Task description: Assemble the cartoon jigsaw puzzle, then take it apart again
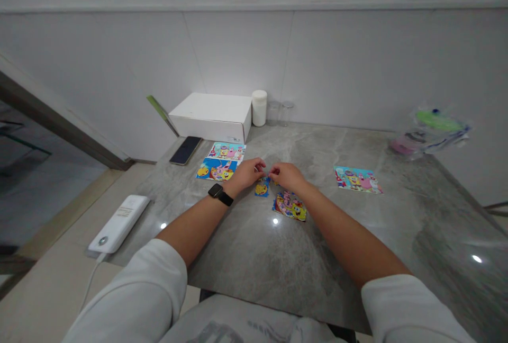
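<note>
Curving inward, the fingers of the left hand (251,171) are held narrowly apart from the thumb, at the upper edge of a small blue-and-yellow jigsaw section (261,189). Just beside it, the right hand (286,175) is narrowed to a pinch; whether a loose piece is gripped by either hand cannot be told. Below the right hand, a larger SpongeBob jigsaw section (290,207) is laid flat. Well to its right, a cartoon picture card (358,180) is seen. Beyond the left hand, a smartphone (186,150) and a white box (216,113) are placed.
</note>
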`<state>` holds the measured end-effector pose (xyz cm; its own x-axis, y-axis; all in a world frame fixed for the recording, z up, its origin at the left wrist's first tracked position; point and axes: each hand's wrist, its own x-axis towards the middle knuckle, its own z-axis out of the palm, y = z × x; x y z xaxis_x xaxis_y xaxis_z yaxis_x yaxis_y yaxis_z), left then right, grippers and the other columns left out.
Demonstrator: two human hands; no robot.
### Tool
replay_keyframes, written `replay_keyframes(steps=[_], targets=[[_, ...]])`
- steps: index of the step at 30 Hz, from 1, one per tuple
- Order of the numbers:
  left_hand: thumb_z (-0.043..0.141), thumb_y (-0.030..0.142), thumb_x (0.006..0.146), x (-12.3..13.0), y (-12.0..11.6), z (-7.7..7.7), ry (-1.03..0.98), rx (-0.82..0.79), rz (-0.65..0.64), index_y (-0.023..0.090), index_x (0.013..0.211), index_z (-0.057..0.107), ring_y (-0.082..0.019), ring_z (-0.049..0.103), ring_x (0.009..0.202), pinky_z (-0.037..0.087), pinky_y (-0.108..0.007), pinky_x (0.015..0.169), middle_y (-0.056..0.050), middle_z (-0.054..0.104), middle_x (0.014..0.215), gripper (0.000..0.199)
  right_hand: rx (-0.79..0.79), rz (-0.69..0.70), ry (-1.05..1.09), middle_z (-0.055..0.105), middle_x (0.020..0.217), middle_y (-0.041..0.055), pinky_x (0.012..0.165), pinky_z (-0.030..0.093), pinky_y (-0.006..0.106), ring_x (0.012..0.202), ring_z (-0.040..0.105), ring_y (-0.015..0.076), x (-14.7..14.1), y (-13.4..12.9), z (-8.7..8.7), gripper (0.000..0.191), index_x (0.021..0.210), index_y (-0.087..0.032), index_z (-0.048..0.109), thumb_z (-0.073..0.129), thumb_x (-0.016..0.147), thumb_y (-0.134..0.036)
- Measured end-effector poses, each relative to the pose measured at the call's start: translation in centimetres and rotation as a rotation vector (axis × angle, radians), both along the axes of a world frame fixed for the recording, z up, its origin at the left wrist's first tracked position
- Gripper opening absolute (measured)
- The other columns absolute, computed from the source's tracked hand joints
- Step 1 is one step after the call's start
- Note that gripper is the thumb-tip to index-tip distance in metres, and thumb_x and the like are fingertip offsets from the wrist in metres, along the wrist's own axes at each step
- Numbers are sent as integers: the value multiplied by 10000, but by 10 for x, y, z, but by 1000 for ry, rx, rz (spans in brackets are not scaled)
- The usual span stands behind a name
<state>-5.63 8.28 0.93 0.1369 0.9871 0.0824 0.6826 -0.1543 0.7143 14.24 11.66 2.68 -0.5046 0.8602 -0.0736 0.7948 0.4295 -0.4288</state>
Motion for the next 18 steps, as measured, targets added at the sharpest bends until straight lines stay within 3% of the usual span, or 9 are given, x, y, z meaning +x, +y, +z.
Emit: replay_keyframes(steps=[6,13,15,18], targets=[[742,186,860,-7,-2,1,138,53,-33,201,1067,732,-193,721,852,534,-284,771,-33,780,923,208,27,83,-104,788,1064,63,797,471,276,960,699,214,-3,-21,5,214,1071,-241,801,757,891,-348],[658,211,921,-13,-12,13,337,165,9,200,1053,748,-236,694,1003,529,-346,923,-80,763,1051,159,16,126,-140,782,1040,60,790,451,270,969,686,209,-8,-21,4,157,1009,-220,782,762,861,-268],[656,278,940,-13,-22,17,336,142,-38,207,1051,749,-229,685,961,525,-333,885,-75,751,1029,162,-11,131,-111,782,1009,46,775,442,262,940,683,195,-9,-19,5,120,966,-216,773,761,848,-234],[731,393,895,-9,-41,20,343,53,-214,226,1070,755,-229,673,907,517,-313,820,-71,722,1018,244,-48,118,-42,780,960,22,735,429,251,877,676,173,-7,-19,7,93,938,-218,762,741,849,-202]])
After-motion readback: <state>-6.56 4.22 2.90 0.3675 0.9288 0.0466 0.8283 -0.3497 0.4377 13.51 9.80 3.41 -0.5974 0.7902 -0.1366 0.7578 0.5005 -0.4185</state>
